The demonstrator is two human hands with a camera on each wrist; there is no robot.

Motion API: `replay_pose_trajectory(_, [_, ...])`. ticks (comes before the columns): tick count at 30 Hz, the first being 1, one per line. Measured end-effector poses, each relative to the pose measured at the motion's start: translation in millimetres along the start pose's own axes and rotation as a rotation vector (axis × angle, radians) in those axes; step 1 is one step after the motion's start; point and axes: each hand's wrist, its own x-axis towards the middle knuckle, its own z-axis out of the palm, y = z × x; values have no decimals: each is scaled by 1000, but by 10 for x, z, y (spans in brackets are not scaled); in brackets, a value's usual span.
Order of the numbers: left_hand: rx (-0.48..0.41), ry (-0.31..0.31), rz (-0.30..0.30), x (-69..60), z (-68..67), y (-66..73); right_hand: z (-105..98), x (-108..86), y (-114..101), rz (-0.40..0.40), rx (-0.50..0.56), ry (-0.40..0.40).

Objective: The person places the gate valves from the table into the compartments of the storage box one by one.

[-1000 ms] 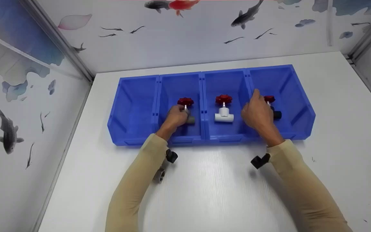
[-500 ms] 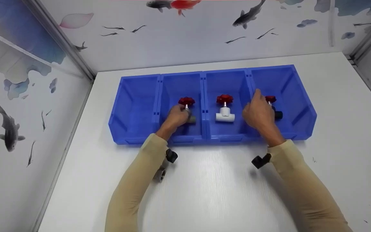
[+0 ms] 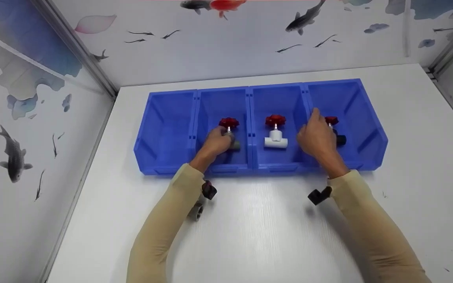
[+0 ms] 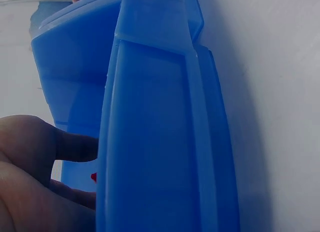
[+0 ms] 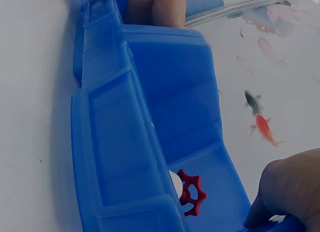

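Note:
My left hand [image 3: 218,141] reaches into the second blue bin [image 3: 226,169] from the left in the head view. Its fingers hold a grey valve with a red handwheel [image 3: 229,122]. In the left wrist view, the bin's front wall [image 4: 150,132] hides the fingertips and most of that valve. My right hand [image 3: 317,135] grips the divider between the third and fourth bins, as the right wrist view shows. Beside it, a black valve [image 3: 341,140] with a red handwheel stands in the fourth bin, partly covered by the hand. A white valve [image 3: 276,142] with a red handwheel stands in the third bin.
The leftmost bin [image 3: 167,122] joins the row of blue bins on the white table [image 3: 258,232]. A grey pipe end [image 3: 197,212] lies on the table, mostly hidden under my left forearm. Printed walls [image 3: 218,51] stand behind and at the sides.
The head view shifts very slightly. Both hands keep their places, and the valves stay where they were in the bins.

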Motion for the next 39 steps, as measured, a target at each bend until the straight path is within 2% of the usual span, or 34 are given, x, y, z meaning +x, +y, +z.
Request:
replay_pose_trajectory(5, [3, 4, -5, -32, -15, 13, -4, 2, 1, 3, 8, -6])
replay_pose_trajectory(14, [-19, 5, 22, -111, -46, -2, 2, 10, 5, 3, 11, -7])
replay_pose_trajectory(24, [-43, 4, -13, -174, -84, 8, 0, 3, 0, -9, -4, 18])
replay_pose_trajectory(34, [-88, 21, 33, -287, -116, 27, -4, 16, 8, 16, 11, -7])
replay_pose_trajectory(39, [-114, 5, 55, -361, -170, 26, 3, 22, 7, 18, 7, -11])
